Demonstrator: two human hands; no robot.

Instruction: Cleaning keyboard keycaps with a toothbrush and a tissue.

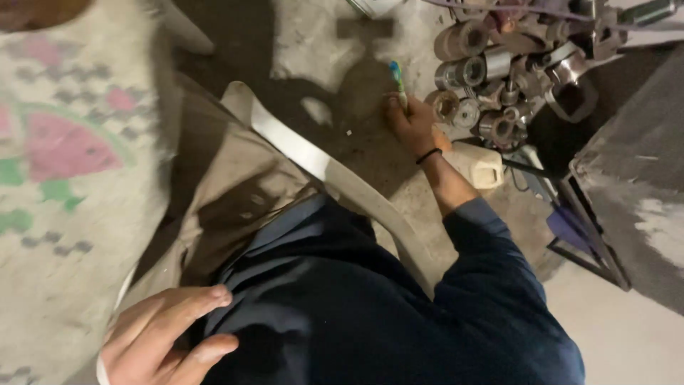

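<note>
Head view: right hand (412, 122) is closed around a green-and-blue toothbrush (397, 80), down at the floor just beside the pile of metal cylinders (491, 93). A cream plastic jug (476, 164) sits below that pile, against the wrist. Left hand (160, 339), fingers loosely apart, rests on dark blue cloth (320, 299), well away from the pile.

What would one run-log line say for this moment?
right hand: holds brush, shut | beside: metal parts pile, white jug | left hand: open, resting on lap
</note>
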